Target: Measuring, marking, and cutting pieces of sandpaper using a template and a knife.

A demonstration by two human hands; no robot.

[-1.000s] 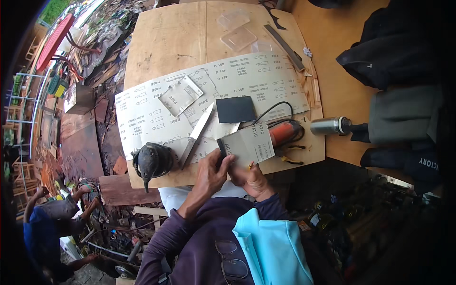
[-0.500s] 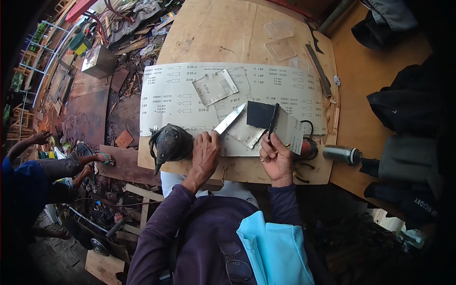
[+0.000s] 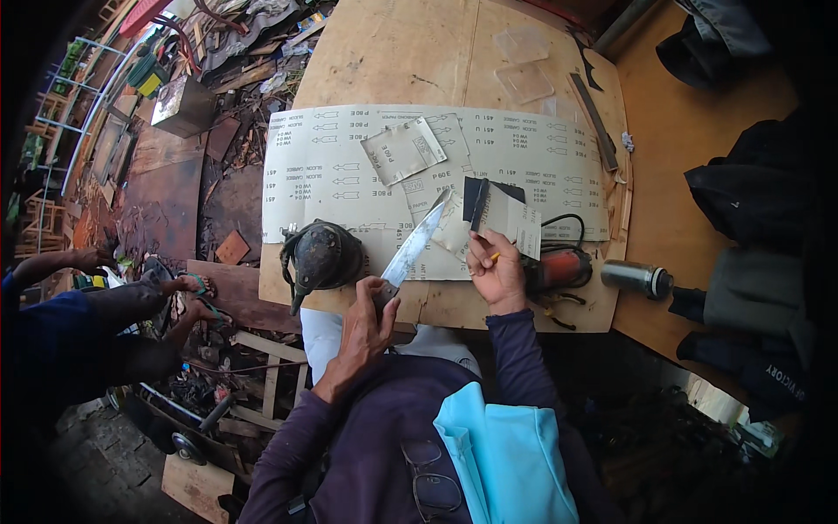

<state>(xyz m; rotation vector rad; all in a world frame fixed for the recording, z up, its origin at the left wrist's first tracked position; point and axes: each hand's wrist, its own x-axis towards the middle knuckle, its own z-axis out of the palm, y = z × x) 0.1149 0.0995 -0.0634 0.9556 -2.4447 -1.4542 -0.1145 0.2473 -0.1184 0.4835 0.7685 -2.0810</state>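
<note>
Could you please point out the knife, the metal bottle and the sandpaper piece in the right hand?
Knife [image 3: 416, 248]: head view, on the blade's middle.
Metal bottle [image 3: 626, 277]: head view, on its silver body.
Sandpaper piece [image 3: 509, 217]: head view, on its pale backing.

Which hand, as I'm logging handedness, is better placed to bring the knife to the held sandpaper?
Probably the left hand: it grips the knife by the handle, blade pointing away from the body, while the right hand is occupied holding the sandpaper.
</note>
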